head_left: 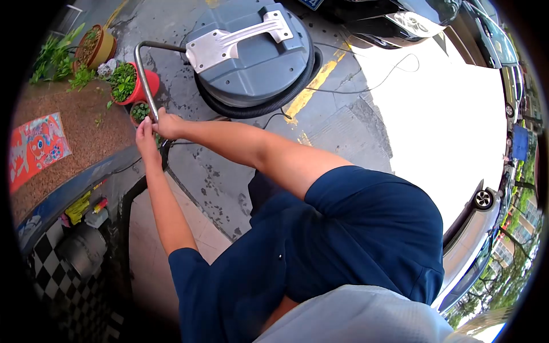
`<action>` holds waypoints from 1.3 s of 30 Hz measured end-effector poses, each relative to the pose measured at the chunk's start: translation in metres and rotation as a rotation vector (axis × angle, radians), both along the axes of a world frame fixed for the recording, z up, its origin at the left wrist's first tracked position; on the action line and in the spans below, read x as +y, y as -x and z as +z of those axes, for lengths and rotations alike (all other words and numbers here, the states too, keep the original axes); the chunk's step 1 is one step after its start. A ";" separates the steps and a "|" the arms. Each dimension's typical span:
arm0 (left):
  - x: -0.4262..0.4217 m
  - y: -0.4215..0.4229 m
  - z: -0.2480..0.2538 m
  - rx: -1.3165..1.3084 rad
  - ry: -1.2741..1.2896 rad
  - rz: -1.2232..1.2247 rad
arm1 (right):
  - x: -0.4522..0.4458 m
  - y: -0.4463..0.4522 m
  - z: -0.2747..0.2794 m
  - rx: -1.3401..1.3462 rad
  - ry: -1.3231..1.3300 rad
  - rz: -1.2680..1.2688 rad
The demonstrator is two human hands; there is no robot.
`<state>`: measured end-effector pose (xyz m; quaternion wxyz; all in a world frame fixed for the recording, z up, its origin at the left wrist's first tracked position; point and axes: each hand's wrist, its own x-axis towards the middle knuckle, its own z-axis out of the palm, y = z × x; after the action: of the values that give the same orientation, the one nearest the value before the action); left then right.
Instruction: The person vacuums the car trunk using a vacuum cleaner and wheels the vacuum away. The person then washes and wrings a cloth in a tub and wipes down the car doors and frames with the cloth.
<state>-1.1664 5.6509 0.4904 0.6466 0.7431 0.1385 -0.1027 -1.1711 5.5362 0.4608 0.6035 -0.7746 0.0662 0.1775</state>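
Observation:
My right hand (167, 124) is wrapped round the lower end of a bent metal tube (145, 74). From there the tube rises and curves over toward the silver handle plate (240, 38) on a grey vacuum cleaner (251, 68). My left hand (148, 139) is right beside it, fingertips pressed together close to the tube; whatever they pinch, if anything, is too small to tell. Just beyond both hands sits a small pot with a green plant (139, 110). A black corrugated hose (257, 110) circles the vacuum's body.
A red pot (150, 86) and a tan pot (103, 50) with plants line a brown stone ledge (80, 120). A thin cable (354, 92) trails over the pavement. A black car (394, 23) stands at the top; a silver car (472, 228) is on the right. Low left lies a metal canister (84, 248).

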 end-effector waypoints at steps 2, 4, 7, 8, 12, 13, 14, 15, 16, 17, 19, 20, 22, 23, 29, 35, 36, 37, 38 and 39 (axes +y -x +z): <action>-0.011 -0.033 -0.008 0.044 -0.276 -0.164 | -0.001 0.025 -0.011 -0.106 0.219 0.187; -0.034 -0.038 -0.023 0.067 -0.348 -0.113 | -0.041 0.072 0.013 -0.272 0.224 0.137; -0.042 -0.014 -0.033 -0.016 -0.508 0.015 | -0.126 0.148 0.007 -0.336 -0.060 0.079; -0.040 -0.012 -0.034 -0.048 -0.546 0.010 | -0.166 0.177 0.007 -0.305 -0.081 0.068; -0.041 -0.004 -0.039 -0.087 -0.665 0.147 | -0.354 0.316 -0.071 0.053 0.187 -0.199; -0.053 0.002 -0.030 -0.065 -0.643 0.202 | -0.406 0.351 -0.102 0.178 0.314 -0.263; -0.030 -0.007 -0.050 -0.139 -0.649 0.209 | -0.456 0.385 -0.130 0.322 0.381 -0.379; -0.053 0.005 -0.023 -0.078 -0.711 0.237 | -0.508 0.415 -0.158 0.413 0.506 -0.411; -0.037 0.000 -0.039 -0.126 -0.816 0.224 | -0.559 0.449 -0.215 0.593 0.557 -0.473; -0.040 0.003 -0.029 -0.095 -0.786 0.230 | -0.605 0.474 -0.249 0.691 0.637 -0.496; -0.034 0.011 -0.036 -0.434 -1.058 0.153 | -0.686 0.506 -0.314 0.826 0.777 -0.496; -0.061 0.025 -0.020 -0.177 -0.871 0.268 | -0.716 0.515 -0.348 0.876 0.815 -0.489; -0.026 0.032 -0.037 -0.229 -1.009 0.346 | -0.777 0.514 -0.424 0.957 0.899 -0.473; -0.040 0.043 -0.040 -0.295 -0.967 0.391 | -0.797 0.485 -0.426 1.003 0.821 -0.437; -0.035 0.041 -0.035 -0.231 -1.504 0.574 | -0.892 0.362 -0.538 0.721 0.795 -0.395; 0.007 0.041 -0.012 -0.243 -1.351 0.496 | -0.968 0.246 -0.654 0.593 0.901 -0.463; 0.008 0.044 -0.014 -0.288 -1.383 0.493 | -0.979 0.225 -0.673 0.559 0.916 -0.482; 0.000 0.045 -0.023 -0.335 -1.465 0.506 | -0.991 0.204 -0.695 0.487 0.966 -0.491; -0.008 0.044 -0.025 -0.369 -1.536 0.511 | -1.002 0.191 -0.718 0.429 1.019 -0.490; -0.012 0.041 -0.026 -0.401 -1.588 0.520 | -1.006 0.173 -0.727 0.397 1.058 -0.489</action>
<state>-1.2073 5.6388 0.4641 -0.0496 0.9242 0.2184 0.3093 -1.3441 4.5298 -0.2661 0.1368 -0.8836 0.4321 0.1178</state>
